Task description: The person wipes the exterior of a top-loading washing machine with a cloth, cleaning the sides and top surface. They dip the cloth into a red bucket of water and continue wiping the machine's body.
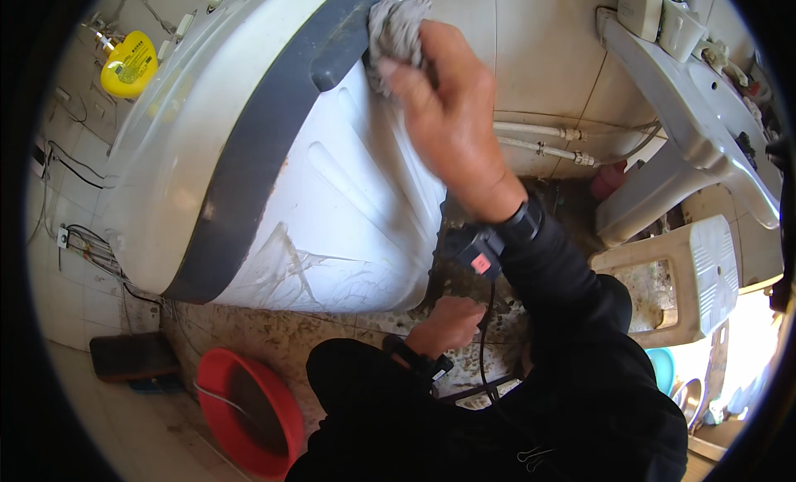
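Right hand (456, 109) grips grey cloth (398, 30) at dark-banded white appliance (340, 200).

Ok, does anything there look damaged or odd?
Yes: wrinkled clear film clings to the white side of the washing machine, left of the left hand, looking like half-peeled wrapping. The floor is darkly blotched.

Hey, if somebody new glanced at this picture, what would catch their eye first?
Probably the big white casing with its curved dark grey band, filling the upper left and middle. At its top edge, the right hand grips a crumpled grey cloth. Bright colour comes from the red basin at lower left and the yellow bottle at upper left.
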A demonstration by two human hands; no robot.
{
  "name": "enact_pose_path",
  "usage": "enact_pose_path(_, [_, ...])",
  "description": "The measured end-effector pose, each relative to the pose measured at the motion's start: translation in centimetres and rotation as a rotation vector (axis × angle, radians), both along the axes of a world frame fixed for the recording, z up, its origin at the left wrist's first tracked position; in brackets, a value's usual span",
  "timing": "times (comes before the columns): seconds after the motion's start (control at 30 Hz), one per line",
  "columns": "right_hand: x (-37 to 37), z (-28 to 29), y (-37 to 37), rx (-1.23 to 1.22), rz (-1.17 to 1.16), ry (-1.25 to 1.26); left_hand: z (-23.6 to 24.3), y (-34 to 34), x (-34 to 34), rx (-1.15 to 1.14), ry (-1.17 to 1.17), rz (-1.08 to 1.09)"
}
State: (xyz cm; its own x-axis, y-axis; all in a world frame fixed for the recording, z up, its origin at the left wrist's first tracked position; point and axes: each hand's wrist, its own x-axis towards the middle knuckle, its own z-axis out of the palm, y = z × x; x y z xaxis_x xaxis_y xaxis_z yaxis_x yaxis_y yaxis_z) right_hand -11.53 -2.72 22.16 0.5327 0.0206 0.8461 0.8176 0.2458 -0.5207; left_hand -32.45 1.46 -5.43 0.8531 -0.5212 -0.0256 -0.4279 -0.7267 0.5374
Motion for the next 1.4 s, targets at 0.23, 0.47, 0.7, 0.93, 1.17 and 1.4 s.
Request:
enact_pose_path(0.23, [-5.0, -2.4, -1.8, -0.189, -0.302, -0.496, 1.0, -0.1, -0.4, -0.082, 0.045, 0.02])
enact_pose_path(0.47, [5.4, 1.1, 0.4, -0.059, -0.164, 0.161, 1.7, -0.9, 0.5, 0.158, 0.145, 0.039])
enact_pose_path(0.7, [7.8, 3.6, -0.5, 0.051, 0.166, 0.403, 1.7, -0.7, 0.3, 0.096, 0.107, 0.029])
enact_pose_path(0.93, [1.7, 9.5, -3.4, -0.345, 0.004, 0.0, 2.1, -0.3, 0.2, 0.175, 0.15, -0.021])
enact_pose_path(1.17, [-5.1, 10.6, -4.7, -0.504, -0.161, -0.66, 2.7, -0.8, 0.8, 0.212, 0.145, -0.01])
enact_pose_path(1.4, [2.4, 11.5, -2.6, -0.533, -0.341, -0.529, 3.5, -0.8, 0.6, 0.203, 0.112, -0.015])
